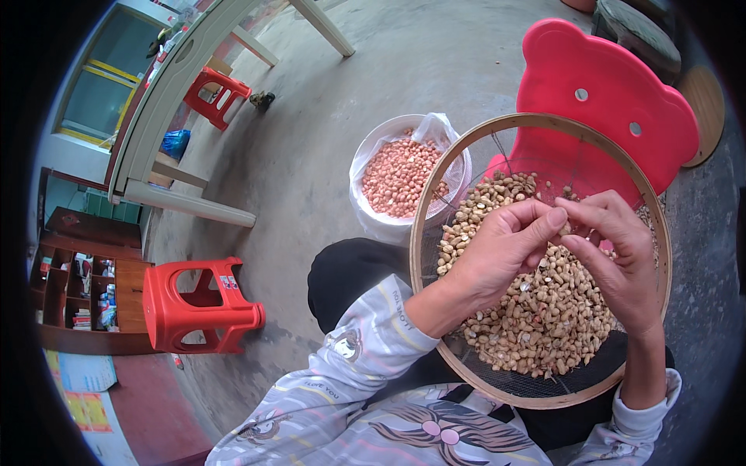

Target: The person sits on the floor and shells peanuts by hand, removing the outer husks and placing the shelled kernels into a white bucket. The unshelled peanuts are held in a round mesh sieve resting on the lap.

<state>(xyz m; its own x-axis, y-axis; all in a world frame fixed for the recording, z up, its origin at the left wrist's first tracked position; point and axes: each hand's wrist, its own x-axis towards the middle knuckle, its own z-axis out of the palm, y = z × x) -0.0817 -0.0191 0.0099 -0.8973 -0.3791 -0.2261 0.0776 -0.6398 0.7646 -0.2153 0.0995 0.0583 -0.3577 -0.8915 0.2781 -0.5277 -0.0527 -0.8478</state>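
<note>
A round sieve with a wooden rim [424, 233] and dark mesh rests over my lap and a red plastic chair [600, 87]. Peanuts in their shells [542, 314] are heaped in it, with a second group towards its upper left. Above the heap, my left hand [507, 239] and my right hand [618, 250] meet at the fingertips, both pinching one small peanut pod [564, 228], which the fingers partly hide. Left of the sieve stands a white bucket lined with a plastic bag [364, 218], holding shelled pinkish peanut kernels [399, 175].
A red plastic stool [201, 306] stands on the concrete floor at the left. Beyond it are a table [186, 201] with pale legs, a second red stool [215, 96] and a wooden shelf unit [131, 291]. A round wooden stool top [705, 113] shows behind the chair.
</note>
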